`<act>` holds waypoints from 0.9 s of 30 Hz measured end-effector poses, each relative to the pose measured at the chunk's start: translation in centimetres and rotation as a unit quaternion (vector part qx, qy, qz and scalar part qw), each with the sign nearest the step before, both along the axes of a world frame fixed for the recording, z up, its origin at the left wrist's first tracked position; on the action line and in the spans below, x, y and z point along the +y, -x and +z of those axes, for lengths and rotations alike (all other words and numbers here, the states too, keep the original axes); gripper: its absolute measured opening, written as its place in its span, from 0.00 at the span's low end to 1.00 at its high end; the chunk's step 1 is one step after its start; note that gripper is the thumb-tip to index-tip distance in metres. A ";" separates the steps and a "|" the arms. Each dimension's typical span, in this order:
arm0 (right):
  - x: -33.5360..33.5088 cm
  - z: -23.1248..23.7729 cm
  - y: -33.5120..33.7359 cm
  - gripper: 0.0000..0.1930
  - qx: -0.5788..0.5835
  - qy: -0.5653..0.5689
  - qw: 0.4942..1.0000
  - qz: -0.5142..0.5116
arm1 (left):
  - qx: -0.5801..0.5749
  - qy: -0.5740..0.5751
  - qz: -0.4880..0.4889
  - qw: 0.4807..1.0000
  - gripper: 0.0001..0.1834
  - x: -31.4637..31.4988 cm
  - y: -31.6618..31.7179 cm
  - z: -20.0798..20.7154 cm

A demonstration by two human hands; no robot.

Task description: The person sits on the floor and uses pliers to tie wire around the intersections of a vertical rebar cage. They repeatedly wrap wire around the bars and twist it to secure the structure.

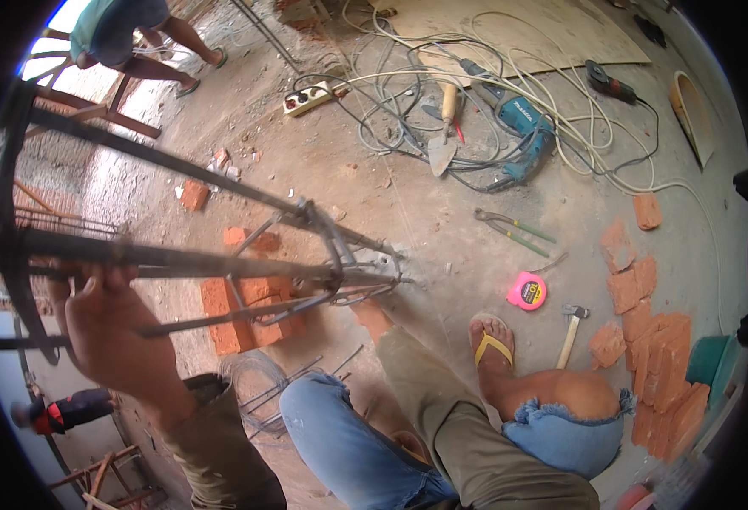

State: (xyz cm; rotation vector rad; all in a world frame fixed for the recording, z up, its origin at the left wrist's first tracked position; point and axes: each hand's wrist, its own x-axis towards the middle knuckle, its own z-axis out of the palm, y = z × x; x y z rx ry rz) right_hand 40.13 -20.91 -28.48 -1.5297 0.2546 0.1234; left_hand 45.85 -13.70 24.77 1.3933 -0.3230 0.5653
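Observation:
A steel rebar cage [289, 266], long bars tied with bent stirrups, slants from the left edge to the floor near the middle. My left hand [119, 327] is closed around one of its bars at the left. My right hand [371, 316] is low by the cage's floor end, beside the bars; its fingers are mostly hidden and blurred. Next to the cage's lower part lie orange bricks [229, 319]. A coil of thin wire [250, 382] with loose rods rests below them, by my knee.
Right of the cage lie green-handled pincers [514, 231], a pink tape measure [528, 291], a hammer [570, 336] and stacked bricks [667, 361]. Farther off are a trowel [443, 153], a teal power drill [523, 119], tangled cables, a grinder [609, 83] and a power strip [307, 99]. Another person [119, 34] bends at upper left.

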 end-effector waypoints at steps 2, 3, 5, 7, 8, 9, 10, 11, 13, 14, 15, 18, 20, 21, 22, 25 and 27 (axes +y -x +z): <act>-0.5 1.5 1.3 0.19 -0.010 0.038 0.999 -0.008 | 0.002 0.000 0.028 1.000 0.19 -1.1 -0.4 -0.2; -0.7 2.7 2.1 0.18 0.010 0.006 0.998 -0.055 | 0.001 0.001 0.029 1.000 0.19 -1.7 -0.6 -0.2; -1.6 5.3 3.9 0.17 0.014 -0.066 0.986 -0.155 | -0.027 0.004 0.040 0.999 0.17 -2.8 -1.1 -0.5; -2.0 7.7 5.7 0.16 0.085 0.000 0.983 -0.165 | -0.030 0.006 0.061 0.998 0.18 -3.5 -1.2 -0.5; -2.2 8.7 6.2 0.15 0.133 0.020 0.975 -0.176 | -0.011 0.005 0.095 0.995 0.19 -3.7 -1.3 -0.6; -2.4 9.5 6.6 0.15 0.089 0.026 0.978 -0.189 | -0.019 0.001 0.093 0.996 0.19 -3.9 -1.4 -0.6; -2.8 10.3 6.9 0.14 0.078 0.026 0.975 -0.205 | -0.016 -0.012 0.100 0.995 0.19 -4.0 -1.6 -0.5; -3.1 10.9 7.0 0.14 0.066 0.026 0.973 -0.221 | -0.025 -0.022 0.090 0.995 0.16 -4.0 -2.0 -0.3; -3.8 12.0 7.1 0.15 0.039 0.048 0.973 -0.221 | -0.021 -0.057 0.091 0.994 0.14 -4.0 -2.1 -0.5; -4.2 12.6 7.2 0.15 0.038 0.055 0.972 -0.226 | -0.015 -0.080 0.097 0.992 0.16 -3.9 -2.0 -0.5; -4.6 13.1 7.3 0.15 0.035 0.045 0.974 -0.220 | -0.005 -0.099 0.107 0.989 0.19 -3.7 -2.0 -0.5; -5.8 14.3 8.1 0.16 0.058 0.029 0.973 -0.221 | -0.029 -0.111 0.106 0.988 0.17 -3.7 -1.9 -0.8; -6.9 14.5 9.0 0.18 0.060 0.062 0.971 -0.222 | -0.044 -0.126 0.095 0.987 0.16 -3.6 -2.0 -0.9; -7.6 14.4 9.3 0.19 0.062 0.097 0.967 -0.229 | -0.054 -0.131 0.105 0.984 0.15 -3.7 -2.0 -1.0; -8.4 14.3 9.7 0.20 0.058 0.133 0.960 -0.241 | -0.063 -0.136 0.115 0.982 0.15 -3.8 -2.0 -1.0; -12.3 13.4 9.4 0.16 0.049 0.277 0.908 -0.310 | -0.068 -0.128 0.131 0.981 0.12 -4.0 -2.2 -1.2; -15.9 12.7 7.9 0.13 -0.030 0.278 0.893 -0.353 | -0.069 -0.134 0.138 0.979 0.09 -4.1 -2.2 -1.3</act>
